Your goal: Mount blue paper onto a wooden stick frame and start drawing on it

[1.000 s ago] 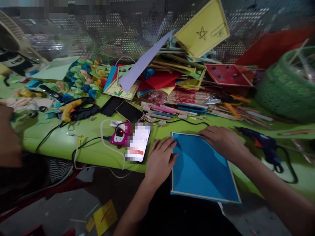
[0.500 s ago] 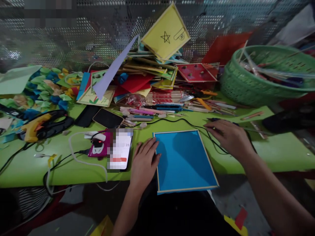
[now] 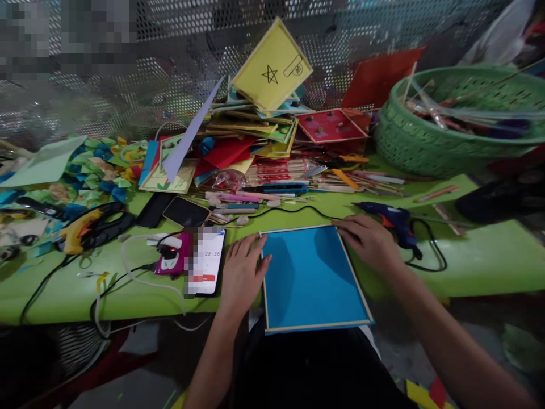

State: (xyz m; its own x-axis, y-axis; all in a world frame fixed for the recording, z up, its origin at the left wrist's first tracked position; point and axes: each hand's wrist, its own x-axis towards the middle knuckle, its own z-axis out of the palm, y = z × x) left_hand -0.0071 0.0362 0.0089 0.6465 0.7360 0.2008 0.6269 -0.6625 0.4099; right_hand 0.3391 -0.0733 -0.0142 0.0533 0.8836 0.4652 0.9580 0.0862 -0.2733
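Observation:
A blue paper panel [image 3: 313,278] with a thin wooden frame lies on the green table [image 3: 477,267] and hangs over its near edge. My left hand [image 3: 243,271] rests flat beside the panel's left edge, fingers stretched out, fingertips touching the frame. My right hand [image 3: 367,240] lies on the panel's far right corner, fingers loosely curved, holding nothing. A blue glue gun [image 3: 389,218] lies just right of that hand, apart from it.
A lit phone [image 3: 208,268] on a pink holder sits left of my left hand, with white and black cables. Pens, sticks and a stack of paper panels [image 3: 259,122] crowd the back. A green basket [image 3: 451,125] stands at back right. A yellow glue gun [image 3: 83,230] lies at left.
My right hand came back from the glue gun area to the panel's far right corner. The glue gun now lies uncovered. My left hand stayed beside the panel's left edge.

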